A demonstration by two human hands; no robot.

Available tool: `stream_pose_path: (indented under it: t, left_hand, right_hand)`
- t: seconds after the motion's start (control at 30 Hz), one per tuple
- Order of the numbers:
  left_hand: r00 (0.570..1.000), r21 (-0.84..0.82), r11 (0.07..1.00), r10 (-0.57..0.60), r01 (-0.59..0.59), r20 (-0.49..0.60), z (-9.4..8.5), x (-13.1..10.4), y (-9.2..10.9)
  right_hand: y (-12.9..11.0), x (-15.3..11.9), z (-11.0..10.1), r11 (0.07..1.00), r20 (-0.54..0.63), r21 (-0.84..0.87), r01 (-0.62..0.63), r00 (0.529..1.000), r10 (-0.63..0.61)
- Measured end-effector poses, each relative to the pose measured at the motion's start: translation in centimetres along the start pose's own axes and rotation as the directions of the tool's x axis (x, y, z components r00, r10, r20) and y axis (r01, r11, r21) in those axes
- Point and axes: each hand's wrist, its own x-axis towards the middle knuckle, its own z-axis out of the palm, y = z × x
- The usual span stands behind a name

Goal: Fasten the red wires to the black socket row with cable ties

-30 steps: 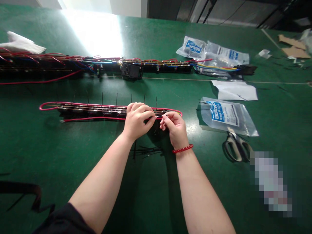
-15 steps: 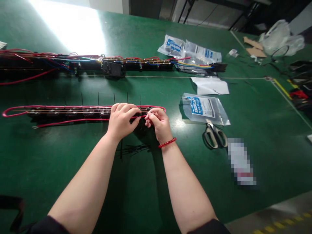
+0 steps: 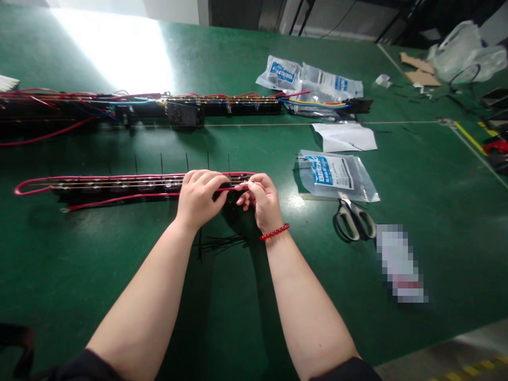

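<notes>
A long dark strip [image 3: 107, 186] with thin copper-coloured rods along it lies on the green table. A red cable [image 3: 115, 201] runs along both its sides and loops at the left end. My left hand [image 3: 200, 197] is closed over the strip towards its right end, with thumb and forefinger at the red cable. Beside it, my right hand [image 3: 265, 200], wearing a red bead bracelet [image 3: 274, 233], pinches the cable near the strip's right end. The fingertips partly hide the grip. Several thin black cable ties [image 3: 162, 163] stick up behind the strip. More loose cable ties [image 3: 220, 243] lie below my left hand.
A longer wired assembly [image 3: 238, 105] lies across the table behind. To the right are a labelled plastic bag [image 3: 337, 177], scissors [image 3: 353, 222], white paper [image 3: 345, 137] and a blurred-out item [image 3: 400, 264]. More bags [image 3: 283, 74] and cardboard [image 3: 423, 78] lie farther back.
My right fingers have shifted slightly along the red cable. The strip's left end appears a little farther right. My left hand keeps nearly the same place.
</notes>
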Motion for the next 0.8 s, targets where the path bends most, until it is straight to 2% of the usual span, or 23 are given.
stream_pose_path:
  t: [0.13,0.43,0.8]
  left_hand:
    - [1.0,-0.001,1.0,-0.01,0.01,-0.004,-0.1,0.1,0.21]
    - [0.998,0.008,0.998,-0.056,0.056,0.005,-0.29,0.17,0.39]
    - [0.994,0.022,0.993,-0.114,0.114,0.001,-0.3,0.15,0.45]
  right_hand:
    - [-0.3,-0.07,0.2,1.0,-0.034,0.01,0.024,0.999,-0.024]
    - [-0.5,-0.36,-0.15,1.0,0.089,0.023,-0.004,0.996,0.002]
    - [-0.21,-0.19,0.2,1.0,0.096,0.0,0.029,0.995,-0.028]
